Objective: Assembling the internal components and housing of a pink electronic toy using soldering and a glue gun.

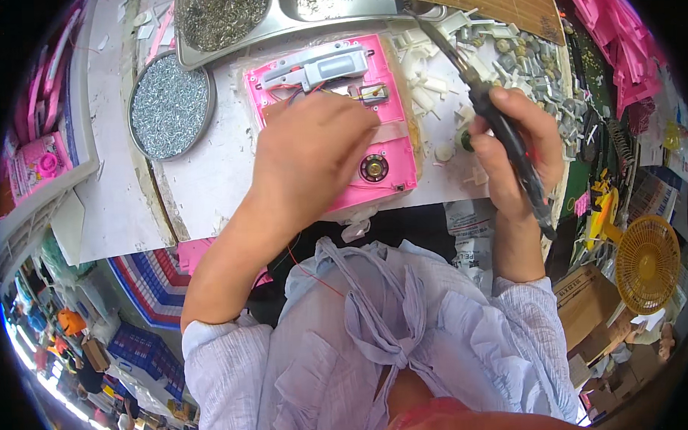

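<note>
A pink plastic housing (393, 159) lies on the white table before me, with a grey part (337, 68), a small metal-cased part (373, 93), a round speaker (373, 168) and thin wires in it. My left hand (311, 144) is over the housing, its fingers bent inward and mostly hidden behind its back; whatever they pinch is out of sight. To the right, raised above the table, my right hand (520, 144) grips a black-handled tool (508, 137). Its long, dark metal end points up and left; its exact kind is unclear.
A round tin of small screws (171, 106) stands left. Behind is a metal tray (277, 28) with small metal parts. Loose white plastic pieces (430, 83) and grey pieces (540, 75) lie right, below a brown board (496, 5). A yellow fan (647, 265) stands far right.
</note>
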A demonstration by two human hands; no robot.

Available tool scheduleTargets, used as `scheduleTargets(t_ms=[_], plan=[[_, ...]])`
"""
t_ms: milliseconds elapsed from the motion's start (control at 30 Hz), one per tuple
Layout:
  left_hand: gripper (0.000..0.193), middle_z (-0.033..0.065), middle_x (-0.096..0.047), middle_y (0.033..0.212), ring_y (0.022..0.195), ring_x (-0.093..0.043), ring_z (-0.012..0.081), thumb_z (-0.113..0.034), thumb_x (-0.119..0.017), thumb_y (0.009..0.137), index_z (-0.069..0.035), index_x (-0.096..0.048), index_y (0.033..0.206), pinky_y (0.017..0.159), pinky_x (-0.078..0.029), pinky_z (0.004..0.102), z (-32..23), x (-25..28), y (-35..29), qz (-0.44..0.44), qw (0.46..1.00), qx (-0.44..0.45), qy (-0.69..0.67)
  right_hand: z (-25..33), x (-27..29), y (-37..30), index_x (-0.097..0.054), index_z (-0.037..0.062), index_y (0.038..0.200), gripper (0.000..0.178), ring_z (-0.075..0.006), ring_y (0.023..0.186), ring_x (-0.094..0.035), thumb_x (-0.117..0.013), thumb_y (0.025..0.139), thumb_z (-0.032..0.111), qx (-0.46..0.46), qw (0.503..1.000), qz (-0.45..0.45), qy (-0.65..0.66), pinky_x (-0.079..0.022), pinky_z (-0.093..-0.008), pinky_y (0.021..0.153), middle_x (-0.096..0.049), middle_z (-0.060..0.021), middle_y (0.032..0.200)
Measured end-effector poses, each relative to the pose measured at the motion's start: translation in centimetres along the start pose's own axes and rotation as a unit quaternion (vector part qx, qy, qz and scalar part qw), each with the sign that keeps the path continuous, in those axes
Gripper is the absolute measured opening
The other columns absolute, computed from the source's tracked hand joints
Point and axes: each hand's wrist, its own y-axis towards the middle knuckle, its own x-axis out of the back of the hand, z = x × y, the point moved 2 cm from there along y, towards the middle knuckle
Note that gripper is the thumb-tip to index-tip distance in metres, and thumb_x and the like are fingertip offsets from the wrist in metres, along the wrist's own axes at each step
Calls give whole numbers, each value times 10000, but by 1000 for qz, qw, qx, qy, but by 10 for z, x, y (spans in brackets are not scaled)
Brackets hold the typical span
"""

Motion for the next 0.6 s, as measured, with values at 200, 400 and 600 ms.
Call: scheduleTargets(t_ms=[200,400,600], plan=[[121,91,-708,791,631,-658,197,-44,-756,848,-21,-713,959,597,-515,319,5,-5,-2,-33,952,200,-229,-2,-23,2,-661,-21,1213,439,-177,865,-691,-803,798,-26,12,999,30,-17,-540,-279,753,-713,-125,1007],[129,86,-649,946,824,-650,261,-48,-745,820,-43,-699,941,712,-515,372,-1,2,-2,22,989,84,-124,5,9,-3,-673,-53,1119,363,-206,746,-619,-791,778,-18,5,997,22,74,-493,-316,754,-672,-129,887],[173,103,-571,1075,898,-624,257,18,-730,771,-30,-648,915,764,-508,349,-4,10,-7,95,988,54,-111,3,22,-13,-715,-28,950,201,-194,614,-523,-762,765,35,-3,987,144,73,-406,-327,601,-612,-67,664]])
